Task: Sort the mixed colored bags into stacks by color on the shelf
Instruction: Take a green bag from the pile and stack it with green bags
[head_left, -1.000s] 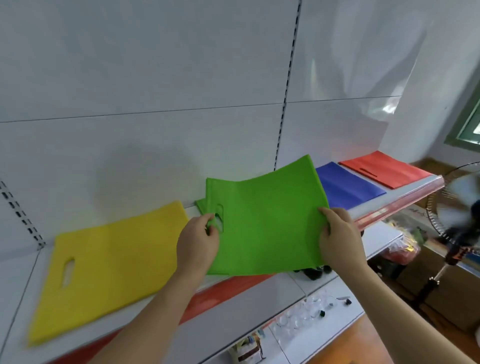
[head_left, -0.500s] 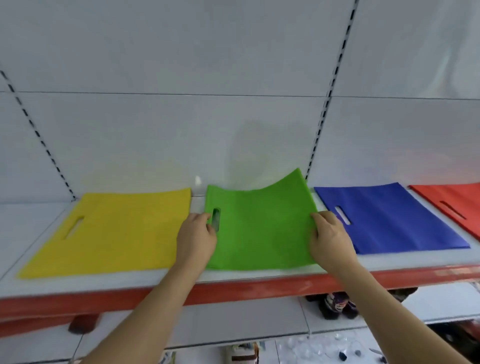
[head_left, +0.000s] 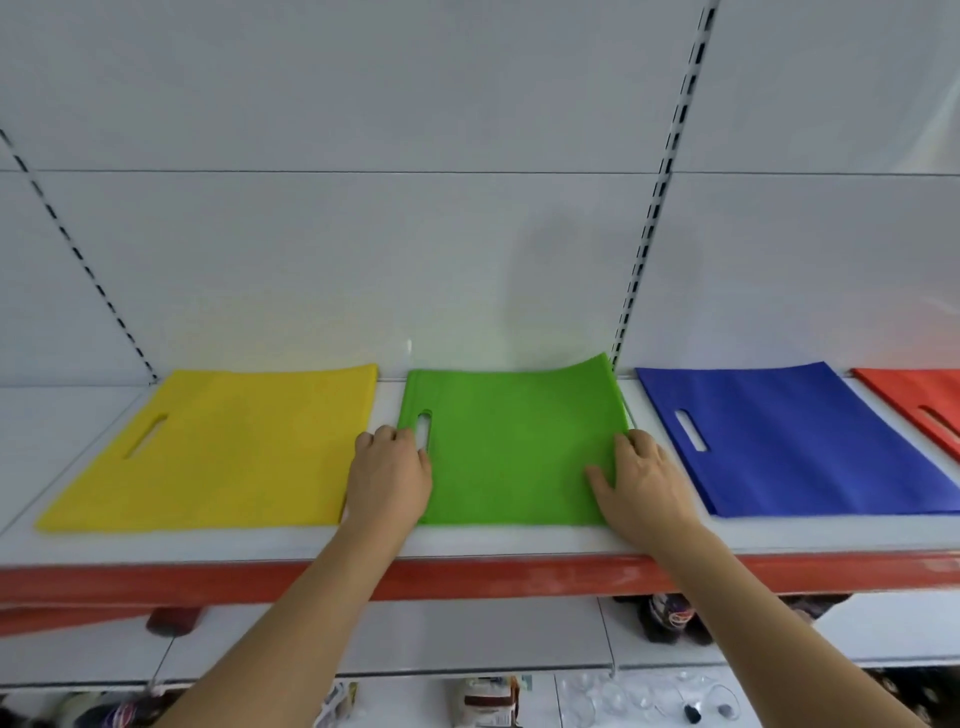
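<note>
The green bag (head_left: 514, 457) lies on the shelf (head_left: 467, 540) between the yellow bag (head_left: 223, 447) and the blue bag (head_left: 789, 441), with the red bag (head_left: 919, 400) at the far right. Each colour has its own place, with gaps that keep the stacks apart. The left hand (head_left: 389, 478) rests at the green bag's left edge beside the handle slot, and the right hand (head_left: 639, 478) lies flat on its right edge, fingers spread — both seem to press it down and square it. Whether the left fingers curl under the edge is hard to tell. The far right corner curls up against the back wall (head_left: 467, 234) — likely it needs smoothing before the hands let go.
</note>
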